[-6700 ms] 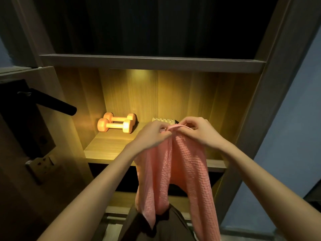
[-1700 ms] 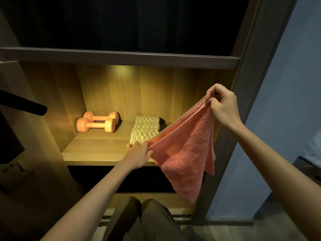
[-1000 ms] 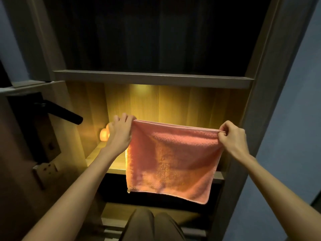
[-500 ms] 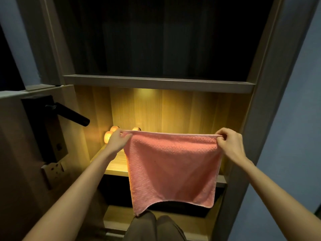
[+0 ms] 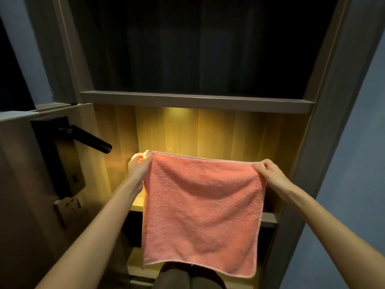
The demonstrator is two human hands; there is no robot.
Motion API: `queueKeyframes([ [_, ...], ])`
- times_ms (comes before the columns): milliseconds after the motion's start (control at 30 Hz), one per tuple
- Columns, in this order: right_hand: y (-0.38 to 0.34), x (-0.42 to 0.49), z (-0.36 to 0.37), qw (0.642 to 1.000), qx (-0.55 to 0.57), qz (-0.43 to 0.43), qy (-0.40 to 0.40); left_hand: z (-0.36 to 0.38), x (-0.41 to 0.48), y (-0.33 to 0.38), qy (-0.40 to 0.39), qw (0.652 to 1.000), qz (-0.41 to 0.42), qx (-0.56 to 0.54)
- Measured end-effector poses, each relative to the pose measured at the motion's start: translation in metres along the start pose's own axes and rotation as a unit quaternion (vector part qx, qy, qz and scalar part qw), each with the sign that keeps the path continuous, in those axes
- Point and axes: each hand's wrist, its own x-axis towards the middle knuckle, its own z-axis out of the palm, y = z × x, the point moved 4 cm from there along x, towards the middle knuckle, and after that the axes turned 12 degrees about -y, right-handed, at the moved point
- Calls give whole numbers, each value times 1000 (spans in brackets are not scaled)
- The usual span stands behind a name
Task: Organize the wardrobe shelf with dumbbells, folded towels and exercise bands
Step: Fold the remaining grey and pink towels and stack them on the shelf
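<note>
Fingers (image 5: 146, 157) of the left hand (image 5: 138, 167) are curled and pinch the top left corner of a pink towel (image 5: 202, 209), and the right hand (image 5: 270, 174) pinches the top right corner in the same way, thumb and fingers closed on the hem. Both arms reach forward from the bottom of the view, well apart, so the towel hangs spread flat as a square sheet between them, its top edge slightly lower on the right, its bottom edge free. It is held in the air in front of a lit wooden shelf (image 5: 137, 202) inside a wardrobe (image 5: 320, 153) and covers most of the shelf opening; only a strip of the shelf's surface shows, just below the left wrist. Warm yellow light falls on the back panel above the towel. A grey board (image 5: 195, 101) closes the top of this compartment, and above it the wardrobe is dark. To the left stands a door (image 5: 20, 184) with a black lever handle (image 5: 91, 140). A blue wall (image 5: 364, 163) is on the right. Below the towel's bottom edge the person's legs (image 5: 187, 277) in dark trousers show, in front of a lower shelf (image 5: 135, 261)
</note>
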Motion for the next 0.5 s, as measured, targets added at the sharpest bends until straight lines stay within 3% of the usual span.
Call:
queueKeyframes([
  [233, -7, -9, -5, 986, -51, -16, 158, 7, -4, 0, -7, 999, 7, 41],
  [300, -16, -7, -2, 987, -25, -13, 159, 13, -5, 3, -37, 998, -15, 44],
  [500, -57, -7, 19, 976, 189, -33, 99, 47, -19, 23, -142, 987, -59, -52],
])
